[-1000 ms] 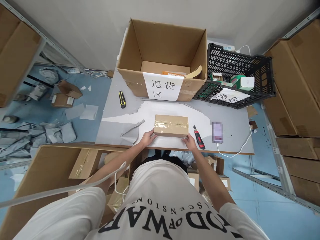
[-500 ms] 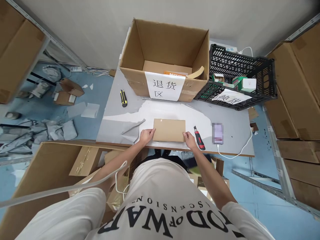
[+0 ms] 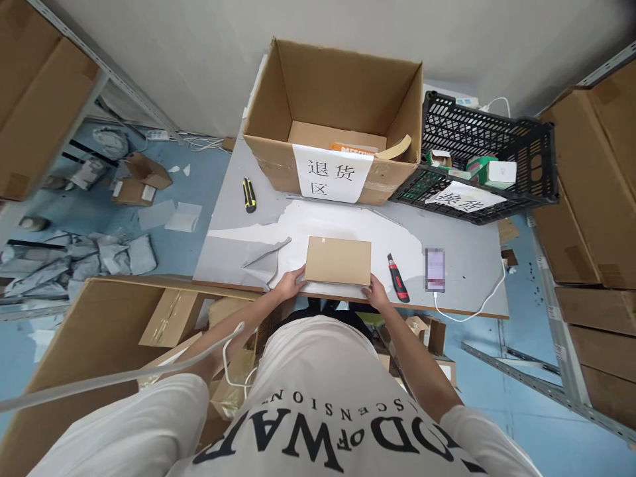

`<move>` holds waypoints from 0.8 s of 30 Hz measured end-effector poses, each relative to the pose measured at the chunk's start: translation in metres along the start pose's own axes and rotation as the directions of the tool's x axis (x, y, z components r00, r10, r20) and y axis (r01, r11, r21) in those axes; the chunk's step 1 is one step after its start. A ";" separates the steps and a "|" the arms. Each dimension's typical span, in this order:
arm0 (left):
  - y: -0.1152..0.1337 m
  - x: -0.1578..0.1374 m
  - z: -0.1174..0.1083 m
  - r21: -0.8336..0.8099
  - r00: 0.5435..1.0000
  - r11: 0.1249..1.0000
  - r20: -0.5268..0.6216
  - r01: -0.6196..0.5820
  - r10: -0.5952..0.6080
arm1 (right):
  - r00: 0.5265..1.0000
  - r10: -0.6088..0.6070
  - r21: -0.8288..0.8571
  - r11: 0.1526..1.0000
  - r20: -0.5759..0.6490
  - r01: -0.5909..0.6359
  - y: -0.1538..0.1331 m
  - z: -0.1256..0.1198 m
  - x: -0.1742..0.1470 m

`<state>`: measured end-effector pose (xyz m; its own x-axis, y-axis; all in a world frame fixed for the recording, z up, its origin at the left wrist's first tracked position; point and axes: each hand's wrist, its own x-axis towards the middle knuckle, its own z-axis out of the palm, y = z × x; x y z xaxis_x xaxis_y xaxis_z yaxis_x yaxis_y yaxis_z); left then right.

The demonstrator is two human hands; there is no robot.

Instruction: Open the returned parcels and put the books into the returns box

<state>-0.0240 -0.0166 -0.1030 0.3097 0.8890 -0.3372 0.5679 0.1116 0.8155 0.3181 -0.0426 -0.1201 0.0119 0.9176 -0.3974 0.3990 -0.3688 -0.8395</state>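
Currently, both hands grip the small cardboard box point(image 3: 338, 261) between them, the left hand point(image 3: 291, 283) at its 8 o'clock corner and the right hand point(image 3: 377, 292) at its 4 o'clock corner. The box is at the near edge of the counter point(image 3: 472, 291), over a white patch; whether it touches the surface is hard to tell. From it, a red-and-black box cutter point(image 3: 398, 278) lies near at 3 o'clock, with a phone point(image 3: 435, 269) beyond. A yellow-and-black cutter point(image 3: 249, 195) lies at 10 o'clock, a large open carton point(image 3: 275, 165) stands at 12, and a black plastic crate point(image 3: 489, 129) at 2.
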 end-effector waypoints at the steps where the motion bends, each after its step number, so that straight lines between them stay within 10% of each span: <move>1: -0.001 0.000 0.003 -0.022 1.000 1.000 -0.007 -0.021 0.021 | 1.000 0.010 -0.003 1.000 0.005 -0.010 0.000 0.002 0.000; 9: 0.026 0.000 -0.008 -0.175 0.999 0.984 -0.047 0.018 -0.026 | 0.997 -0.065 0.238 0.970 0.051 0.051 -0.024 -0.006 -0.005; 18: 0.060 0.035 -0.027 -0.076 0.942 0.990 -0.307 0.116 -0.134 | 0.989 -0.087 -0.113 0.991 -0.122 0.074 -0.074 -0.026 0.017; 24: 0.067 0.056 -0.037 -0.063 0.929 0.983 -0.323 0.172 -0.183 | 0.994 -0.005 -0.003 1.000 -0.111 0.005 -0.075 -0.025 0.039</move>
<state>0.0030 0.0571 -0.0502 -0.0627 0.9485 -0.3105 0.5634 0.2904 0.7734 0.3117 0.0245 -0.0629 0.1114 0.9301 -0.3499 0.4016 -0.3642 -0.8403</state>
